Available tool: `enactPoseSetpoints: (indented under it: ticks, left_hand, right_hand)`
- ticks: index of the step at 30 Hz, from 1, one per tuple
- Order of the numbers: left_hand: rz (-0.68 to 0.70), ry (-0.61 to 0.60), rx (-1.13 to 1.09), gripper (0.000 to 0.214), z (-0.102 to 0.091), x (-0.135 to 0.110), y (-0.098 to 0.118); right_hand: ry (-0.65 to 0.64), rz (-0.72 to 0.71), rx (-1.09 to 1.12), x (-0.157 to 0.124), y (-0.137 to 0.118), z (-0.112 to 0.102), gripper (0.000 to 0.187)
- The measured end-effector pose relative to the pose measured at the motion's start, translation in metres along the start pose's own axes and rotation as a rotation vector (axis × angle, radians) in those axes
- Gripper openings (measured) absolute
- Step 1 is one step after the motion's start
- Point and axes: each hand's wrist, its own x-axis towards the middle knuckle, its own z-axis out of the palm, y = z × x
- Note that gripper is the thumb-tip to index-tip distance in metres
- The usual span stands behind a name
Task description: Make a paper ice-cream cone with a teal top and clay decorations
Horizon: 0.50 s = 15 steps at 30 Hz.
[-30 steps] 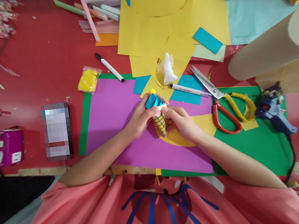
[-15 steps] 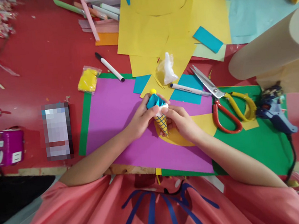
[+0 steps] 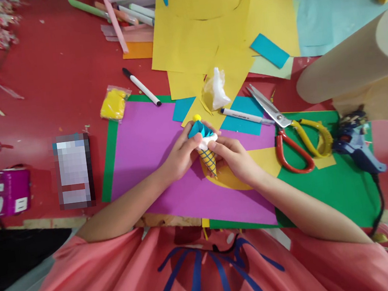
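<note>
Between my two hands is a small paper ice cream cone (image 3: 208, 162), yellow with dark crossed lines, its tip pointing toward me. Blue paper swirls (image 3: 199, 129) form its top, with a yellow ball (image 3: 196, 117) at the peak. A band of soft white clay (image 3: 207, 142) rings the join. My left hand (image 3: 184, 153) grips the upper left side, thumb on the white band. On the right, my right hand (image 3: 232, 155) closes on the cone, its thumb pressing the white band. Fingers behind the cone are partly hidden. A purple sheet (image 3: 151, 146) lies beneath.
Right of my hands lie scissors (image 3: 281, 120), a glue gun (image 3: 358, 144) and a marker (image 3: 247, 115). Ahead are a bag of white clay (image 3: 219, 90) and yellow sheets (image 3: 202, 36). A yellow clay packet (image 3: 114, 103) and a phone (image 3: 73, 172) lie left. A large white roll (image 3: 349, 58) stands at right.
The cone has shifted very slightly left. My left thumb has drawn back a little, and my right thumb sits slightly lower, showing more of the white band.
</note>
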Motion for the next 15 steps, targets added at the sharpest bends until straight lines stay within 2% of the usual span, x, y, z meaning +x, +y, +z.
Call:
enactPoseSetpoints:
  ticks: [6,10,15]
  left_hand:
    - [0.025,0.01,0.006,0.045,0.0,0.0019,-0.0015]
    - [0.03,0.005,-0.004,0.043,0.0004,0.0032,0.0015]
    - [0.003,0.005,-0.034,0.038,-0.0026,0.0062,0.0077]
  right_hand:
    - [-0.003,0.025,0.011,0.0003,0.001,-0.0012,0.032]
    - [-0.069,0.034,-0.015,-0.0015,-0.0033,-0.0026,0.026]
    - [0.009,-0.134,-0.25,-0.0028,-0.0073,-0.004,0.027]
